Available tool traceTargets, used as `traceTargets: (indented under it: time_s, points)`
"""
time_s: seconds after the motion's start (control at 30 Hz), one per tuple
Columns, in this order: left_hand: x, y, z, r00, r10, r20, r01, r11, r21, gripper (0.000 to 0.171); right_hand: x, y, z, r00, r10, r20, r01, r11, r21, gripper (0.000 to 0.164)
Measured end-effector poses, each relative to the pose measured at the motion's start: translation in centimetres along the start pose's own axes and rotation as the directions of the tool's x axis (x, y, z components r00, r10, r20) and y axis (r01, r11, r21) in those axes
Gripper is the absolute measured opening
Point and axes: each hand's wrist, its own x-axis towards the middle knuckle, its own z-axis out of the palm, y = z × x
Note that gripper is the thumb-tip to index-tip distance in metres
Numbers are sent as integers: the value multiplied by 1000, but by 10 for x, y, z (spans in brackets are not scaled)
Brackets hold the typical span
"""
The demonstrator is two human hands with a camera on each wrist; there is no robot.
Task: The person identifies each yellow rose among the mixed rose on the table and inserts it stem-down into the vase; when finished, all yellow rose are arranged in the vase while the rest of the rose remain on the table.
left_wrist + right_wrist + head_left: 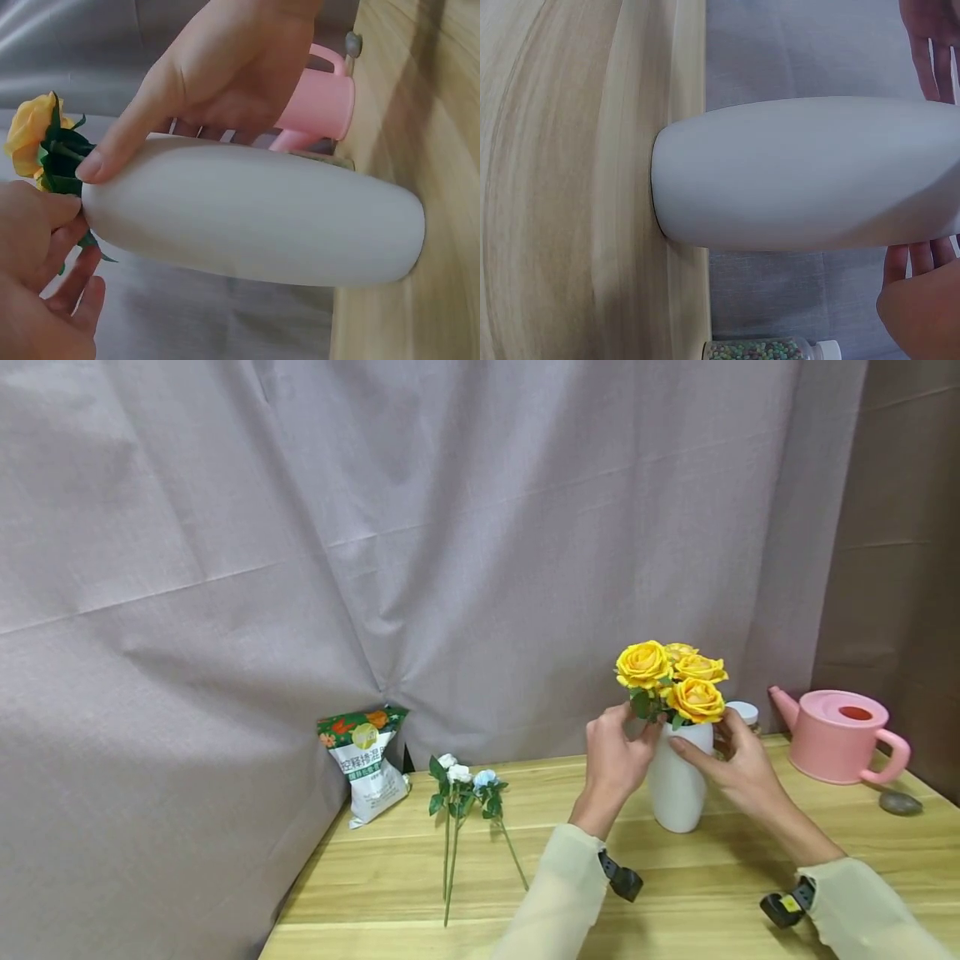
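A tall white vase (677,789) stands upright on the wooden table, holding a bunch of yellow roses (696,700) with green leaves. At the left of its mouth is my left hand (617,752); its fingertips touch the leaves and the rim, while its fingers look fairly straight in the right wrist view. My right hand (750,777) holds the upper vase from the other side. In the left wrist view its thumb lies on the white wall, and its other fingers reach behind the vase. The stems inside are hidden.
White roses (459,774) and a blue rose (486,779) lie on the table (360,902) at left, near a printed bag (371,772). Behind the vase stands a white-lidded jar (757,349) of coloured beads. A pink watering can (832,747) and grey stone (900,802) are at right.
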Motion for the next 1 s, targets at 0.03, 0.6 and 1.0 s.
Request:
traceTargets:
  time_s: [0.03,0.6,1.0]
  points:
    - [0,-1,0,1000,3,-6,-3,1000,-9,20,0,0,0,1000,-2,1,2,1000,-1,65]
    - [9,26,-30,994,45,-98,-72,953,-296,59,-1,1,-1,1000,17,16,-16,1000,-12,68]
    - [15,37,-17,981,52,-187,-99,963,-249,57,-1,2,-2,999,28,26,-28,999,-21,70]
